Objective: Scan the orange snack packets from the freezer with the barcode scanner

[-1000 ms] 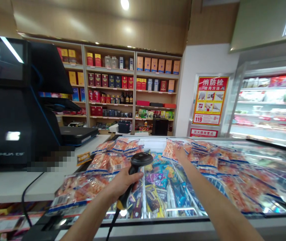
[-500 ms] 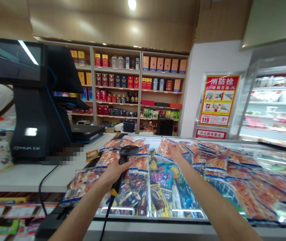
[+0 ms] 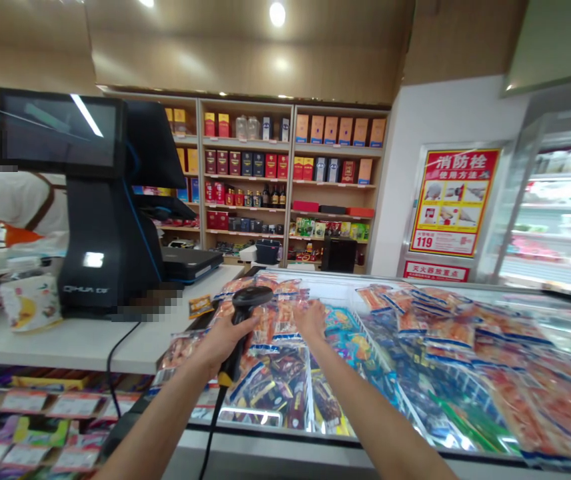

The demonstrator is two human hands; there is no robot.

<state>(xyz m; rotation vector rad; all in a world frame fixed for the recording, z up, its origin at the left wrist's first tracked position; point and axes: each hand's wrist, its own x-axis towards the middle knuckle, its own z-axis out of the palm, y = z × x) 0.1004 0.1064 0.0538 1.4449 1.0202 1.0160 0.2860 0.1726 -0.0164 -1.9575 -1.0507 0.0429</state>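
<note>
My left hand (image 3: 225,340) is wrapped round the handle of a black barcode scanner (image 3: 250,298), its head pointing up and away, with a cable running down from the grip. My right hand (image 3: 310,320) is closed on the right edge of a clear food packet (image 3: 284,321) with orange-pink contents, a barcode label and blue trim. That packet is close to the scanner head, above other similar packets (image 3: 230,290) on the left part of the glass freezer top. Fingertips of the right hand are partly hidden behind the hand itself.
More orange-pink packets (image 3: 465,327) cover the right side of the freezer top (image 3: 335,291). At left, a black checkout terminal (image 3: 105,247) stands on a white counter (image 3: 140,347), with a small orange sachet (image 3: 200,306) nearby. A person in white (image 3: 15,203) is behind it.
My right hand has moved left with the packet, from the middle of the freezer to beside the scanner. The left hand keeps the scanner. The view has turned slightly left.
</note>
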